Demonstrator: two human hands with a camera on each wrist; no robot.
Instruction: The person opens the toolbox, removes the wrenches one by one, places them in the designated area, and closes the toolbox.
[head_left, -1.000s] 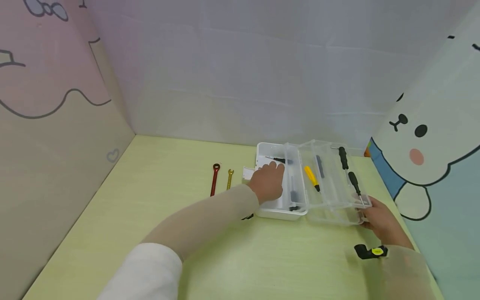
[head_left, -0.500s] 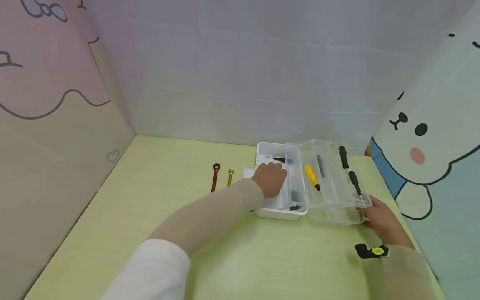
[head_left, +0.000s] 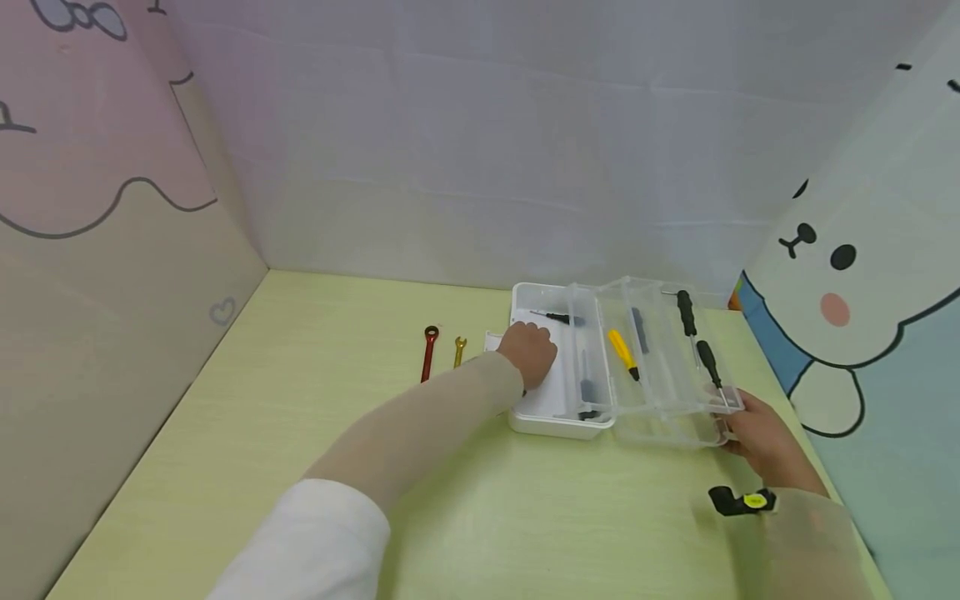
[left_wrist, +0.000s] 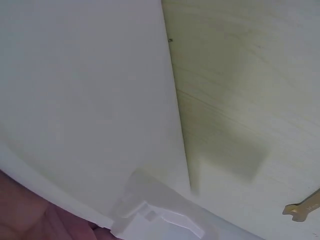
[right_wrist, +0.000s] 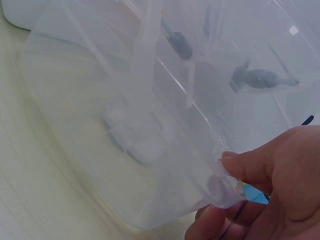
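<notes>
My left hand (head_left: 529, 354) reaches down into a white toolbox (head_left: 555, 428); its fingers are hidden in the head view. Only part of that hand (left_wrist: 30, 210) shows behind the box wall in the left wrist view, so what it touches is unclear. My right hand (right_wrist: 280, 175) pinches the corner of a clear plastic tray (right_wrist: 155, 195) between thumb and fingers. On the tray lie a yellow-handled screwdriver (head_left: 622, 353) and two black-handled screwdrivers, one farther back (head_left: 686, 313) and one nearer (head_left: 707, 360). A small black screwdriver (head_left: 558, 318) lies in the box.
Left of the box lie a red wrench (head_left: 428, 354) and a gold wrench (head_left: 460, 352), partly behind the left forearm. A white latch (left_wrist: 160, 220) juts from the box's side. Cloth-covered walls (head_left: 420, 167) border the pale table (head_left: 600, 517).
My left hand shifts right over the box, then draws back slightly left and nearer its left wall. The right hand and the tray stay in place.
</notes>
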